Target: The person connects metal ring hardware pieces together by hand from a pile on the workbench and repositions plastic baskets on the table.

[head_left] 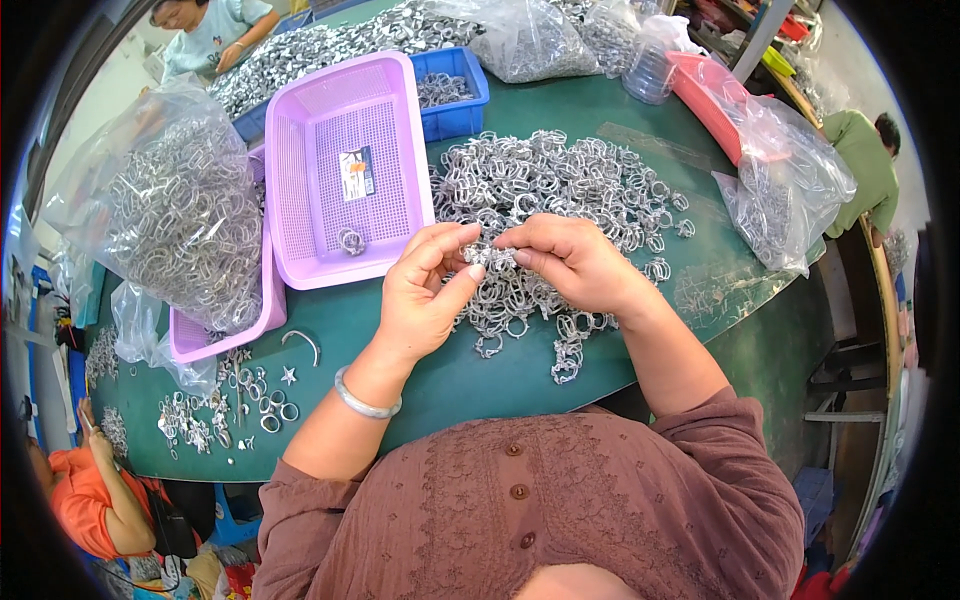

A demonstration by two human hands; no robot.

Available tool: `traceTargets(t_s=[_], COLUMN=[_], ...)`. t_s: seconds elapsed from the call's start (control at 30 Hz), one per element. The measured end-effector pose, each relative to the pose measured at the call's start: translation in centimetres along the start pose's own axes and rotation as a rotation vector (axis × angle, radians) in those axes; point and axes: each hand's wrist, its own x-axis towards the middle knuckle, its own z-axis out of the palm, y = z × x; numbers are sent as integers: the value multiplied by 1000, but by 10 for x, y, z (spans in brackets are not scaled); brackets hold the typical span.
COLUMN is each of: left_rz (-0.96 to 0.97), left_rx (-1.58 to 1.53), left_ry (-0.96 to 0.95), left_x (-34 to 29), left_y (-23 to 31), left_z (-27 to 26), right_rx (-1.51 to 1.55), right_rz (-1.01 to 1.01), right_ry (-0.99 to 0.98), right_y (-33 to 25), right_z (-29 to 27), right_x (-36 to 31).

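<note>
The person wears a dusky brown blouse [630, 490] with a row of round, dark brown buttons [519, 491] down the front, flanked by tone-on-tone floral embroidery [455, 500]. Loose matching sleeves [715, 430] leave the forearms bare; a smooth, pale grey-white bangle [364, 406] rings the left wrist.

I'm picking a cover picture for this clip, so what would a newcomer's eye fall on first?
Probably the big heap of silvery ring-shaped pieces on the green table, with the left hand and right hand pinching a small silvery cluster at its near side. Next comes the bright lilac basket just left of the heap, then the bulging clear bag of similar pieces farther left.
</note>
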Motion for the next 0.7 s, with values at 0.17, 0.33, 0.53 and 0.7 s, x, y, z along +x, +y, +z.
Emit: traceTargets(t_s=[0.17,0.33,0.53,0.7], left_rz=[-4,-102,136,193], left_rx=[-29,-93,711,1321], left_ry=[12,56,127,225], left_x=[-1,14,121,200], left_y=[-1,6,14,22], left_z=[1,6,4,-22], right_rx=[9,-16,136,219], right_rz=[7,2,100,136], right_ry=[-2,18,83,122], right_y=[-1,1,4,2], right_z=[0,-10,-18,-17], right_x=[0,-4,-7,-3])
